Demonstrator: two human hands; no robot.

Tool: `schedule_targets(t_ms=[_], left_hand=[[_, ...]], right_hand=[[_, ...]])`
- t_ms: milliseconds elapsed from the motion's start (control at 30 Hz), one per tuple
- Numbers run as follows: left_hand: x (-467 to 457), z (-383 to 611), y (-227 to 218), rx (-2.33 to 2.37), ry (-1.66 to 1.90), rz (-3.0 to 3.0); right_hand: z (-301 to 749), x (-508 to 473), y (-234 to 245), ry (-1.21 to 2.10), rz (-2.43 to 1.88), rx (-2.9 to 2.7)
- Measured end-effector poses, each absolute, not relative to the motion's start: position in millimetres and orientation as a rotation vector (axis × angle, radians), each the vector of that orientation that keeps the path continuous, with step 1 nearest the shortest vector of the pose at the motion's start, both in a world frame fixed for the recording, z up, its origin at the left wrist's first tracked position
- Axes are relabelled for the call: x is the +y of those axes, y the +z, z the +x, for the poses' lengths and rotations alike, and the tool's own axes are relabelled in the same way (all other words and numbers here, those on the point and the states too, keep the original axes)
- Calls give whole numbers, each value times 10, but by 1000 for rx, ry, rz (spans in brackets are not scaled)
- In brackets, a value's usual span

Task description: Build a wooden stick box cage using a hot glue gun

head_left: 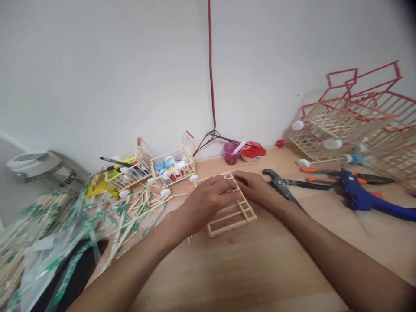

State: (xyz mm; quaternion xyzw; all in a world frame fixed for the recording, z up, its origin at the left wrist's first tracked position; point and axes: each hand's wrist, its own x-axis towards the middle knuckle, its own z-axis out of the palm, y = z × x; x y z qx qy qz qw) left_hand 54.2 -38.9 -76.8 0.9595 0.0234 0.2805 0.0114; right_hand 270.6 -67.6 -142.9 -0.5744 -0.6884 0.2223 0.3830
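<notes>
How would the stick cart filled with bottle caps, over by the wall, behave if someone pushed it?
The stick cart would probably roll, given the white bottle-cap wheels at its corners. Its thin wooden sticks suggest it is light and somewhat fragile. The loose caps inside might shift.

head-worn view, forward and down, onto left hand (204, 201) and right hand (255, 187)

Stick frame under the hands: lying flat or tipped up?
Flat. The stick frame lies on the wooden tabletop, its near edge on the wood, with the left hand and right hand at its far end.
</notes>
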Motion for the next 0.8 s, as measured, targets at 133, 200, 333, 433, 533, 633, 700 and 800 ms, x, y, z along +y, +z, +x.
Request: schedule_targets(t_ms=[133, 200, 333, 433, 533, 633, 700, 800], left_hand=[[-394, 534, -816, 106, 953, 2952], [-401, 529, -820, 92, 978, 2974], [-423, 529, -780, 43, 997, 3034], [-437, 537, -746, 13, 1007, 3044], [-447, 541, -735, 10, 997, 3039], [-459, 538, -732, 31, 973, 3047], [-467, 533, -727, 34, 967, 3050], [-473, 528, -718, 24, 948, 3049]], right_hand=[[2703, -685, -1406, 575, -1470, -1760], [2700, -691, -1393, 573, -1476, -1762], [2696, -696, -1383, 575, -1472, -1769], [2702, -686, -1404, 575, -1460, -1777], [2710, -672, -1437, 564, -1459, -1772], [2713, -666, -1454, 555, -1454, -1767], [2712, -668, -1451, 551, -1452, -1766], [2710, -672, -1437, 545, -1460, -1767]])
